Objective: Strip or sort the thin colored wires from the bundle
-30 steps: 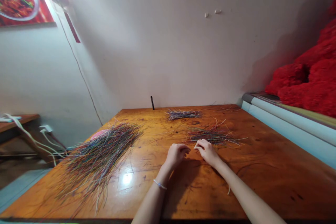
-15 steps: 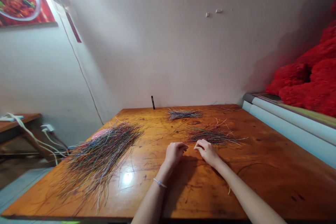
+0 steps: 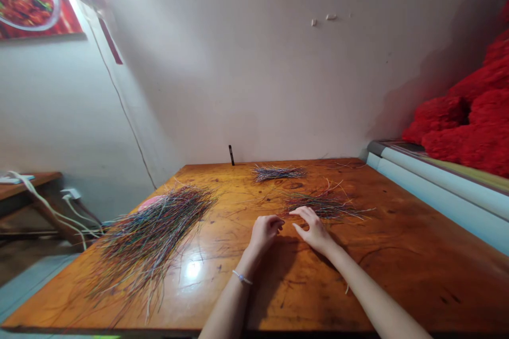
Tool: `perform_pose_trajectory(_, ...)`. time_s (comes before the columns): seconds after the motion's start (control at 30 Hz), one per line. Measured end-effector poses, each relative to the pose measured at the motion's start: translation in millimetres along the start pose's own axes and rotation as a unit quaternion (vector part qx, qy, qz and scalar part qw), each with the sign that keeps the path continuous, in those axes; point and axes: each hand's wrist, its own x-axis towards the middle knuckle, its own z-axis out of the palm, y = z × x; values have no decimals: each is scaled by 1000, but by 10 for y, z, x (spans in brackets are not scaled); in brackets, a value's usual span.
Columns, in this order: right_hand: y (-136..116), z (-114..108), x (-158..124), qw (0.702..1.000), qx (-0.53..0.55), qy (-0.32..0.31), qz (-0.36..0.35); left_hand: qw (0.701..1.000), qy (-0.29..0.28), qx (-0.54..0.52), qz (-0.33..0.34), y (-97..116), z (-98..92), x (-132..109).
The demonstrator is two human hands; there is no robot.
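My left hand (image 3: 265,234) is held just over the table, its fingers curled and pinched together. Whatever it may hold is too thin or hidden to make out. Beside it, my right hand (image 3: 315,232) has its thumb and fingers apart, with nothing visible between them. A loose bundle of thin coloured wires (image 3: 328,205) lies just beyond my right hand. Further back sits a smaller, neater bundle of bluish and white wires (image 3: 279,172). To the left, a large heap of multicoloured wires (image 3: 159,233) spreads toward the table's front edge.
The glossy wooden table (image 3: 230,275) meets a pale wall at the back. A black pen (image 3: 231,155) stands upright by the wall. Pale blue rolls (image 3: 421,196) border the right side, with a red fluffy heap (image 3: 473,116) above. White cables (image 3: 51,212) hang at the left.
My right hand has opened: its thumb and fingers, close together before, are now spread apart. My left hand stays in place, and the wire bundles have not moved.
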Motion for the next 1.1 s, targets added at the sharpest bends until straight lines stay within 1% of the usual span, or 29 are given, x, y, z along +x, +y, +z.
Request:
perform_pose_trajectory(0.13,-41,-35,10,999,-13,25,-35,1000,-15,-3,15,35,-7,-16)
perform_pose_trajectory(0.27,-65,-55,14,999,-12,15,-48,999,-20,-11,26,53,-4,-22)
perform_pose_trajectory(0.43,-97,-78,13,999,-20,-3,-47,999,-16,-25,31,44,5,-22)
perform_pose_trajectory(0.6,-95,-67,7,998,-43,4,-53,999,-18,-46,23,61,-6,-25)
perform_pose_trajectory(0.8,-83,-50,-2,996,-62,4,-67,994,-14,-104,9,82,-2,-14)
perform_pose_trajectory(0.93,-89,-53,-4,995,-71,14,-65,992,-15,-123,7,85,6,-8)
perform_pose_trajectory(1.1,-102,-33,-7,994,-80,34,-61,992,-21,-120,6,93,4,-9)
